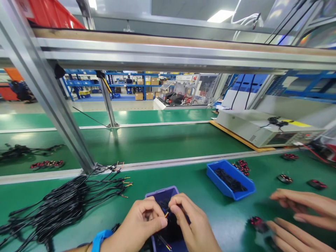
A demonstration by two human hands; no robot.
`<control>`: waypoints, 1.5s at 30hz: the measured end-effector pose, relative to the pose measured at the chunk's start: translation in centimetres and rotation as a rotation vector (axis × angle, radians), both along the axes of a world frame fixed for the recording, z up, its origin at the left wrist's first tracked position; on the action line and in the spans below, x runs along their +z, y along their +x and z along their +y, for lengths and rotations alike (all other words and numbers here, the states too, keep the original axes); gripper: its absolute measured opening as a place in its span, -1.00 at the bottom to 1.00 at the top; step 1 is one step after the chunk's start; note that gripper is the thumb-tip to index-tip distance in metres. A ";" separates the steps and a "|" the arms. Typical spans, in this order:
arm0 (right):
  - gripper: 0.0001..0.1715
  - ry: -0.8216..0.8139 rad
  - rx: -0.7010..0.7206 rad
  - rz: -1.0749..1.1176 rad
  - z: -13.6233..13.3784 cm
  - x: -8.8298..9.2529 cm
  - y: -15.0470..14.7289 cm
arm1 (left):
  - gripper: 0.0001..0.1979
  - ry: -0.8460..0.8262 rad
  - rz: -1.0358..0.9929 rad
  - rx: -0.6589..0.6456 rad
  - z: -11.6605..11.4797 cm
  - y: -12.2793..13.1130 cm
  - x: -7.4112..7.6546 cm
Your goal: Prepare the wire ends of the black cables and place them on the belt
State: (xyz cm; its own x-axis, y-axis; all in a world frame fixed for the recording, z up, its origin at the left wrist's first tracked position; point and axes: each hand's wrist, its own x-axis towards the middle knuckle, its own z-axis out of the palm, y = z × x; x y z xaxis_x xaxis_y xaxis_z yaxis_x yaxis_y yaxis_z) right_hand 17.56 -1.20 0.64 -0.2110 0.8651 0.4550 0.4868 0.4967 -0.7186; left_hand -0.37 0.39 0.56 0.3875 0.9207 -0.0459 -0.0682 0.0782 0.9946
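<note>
My left hand, with a blue band at its wrist, pinches a thin cable whose yellow and red wire ends show at the fingertips. Close beside it, my right hand is closed in a pinch; a tiny dark piece may be between its fingertips, but I cannot make it out. Both hands are above a purple bin holding small black parts. More coloured wire ends stick out below my left hand. A large bundle of black cables lies to the left, with stripped coloured ends pointing right.
A blue bin of black pieces stands right of centre. At the right, a co-worker's two hands are near a round black-and-red part. Similar parts lie behind. A metal post and a grey instrument border the bench.
</note>
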 end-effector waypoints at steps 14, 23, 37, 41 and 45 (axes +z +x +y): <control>-0.76 0.180 0.041 -0.031 -0.2 1.4 0.3 | -0.79 0.014 0.027 0.039 0.3 -0.3 -0.7; -0.77 0.163 0.049 -0.055 -0.5 1.1 0.4 | -0.74 0.014 0.042 0.042 0.3 -0.3 -0.5; -0.75 0.037 0.088 -0.070 -0.6 1.3 0.4 | -0.73 0.054 0.078 0.071 0.3 -0.4 -0.5; -0.76 -0.120 0.011 0.086 -0.6 0.9 0.2 | -0.70 0.003 0.047 0.056 0.3 -0.3 -0.2; -0.70 -0.240 -0.050 0.328 -0.5 0.2 -0.1 | -0.68 -0.008 0.058 0.036 0.3 -0.3 -0.1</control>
State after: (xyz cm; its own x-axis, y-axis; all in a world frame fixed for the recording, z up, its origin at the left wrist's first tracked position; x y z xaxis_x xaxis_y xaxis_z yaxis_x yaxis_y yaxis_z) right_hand 17.50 -1.71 0.88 -0.0436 0.9604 0.2751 0.2320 0.2775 -0.9323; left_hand -0.67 0.66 0.48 0.3502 0.9337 -0.0743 -0.0136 0.0843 0.9963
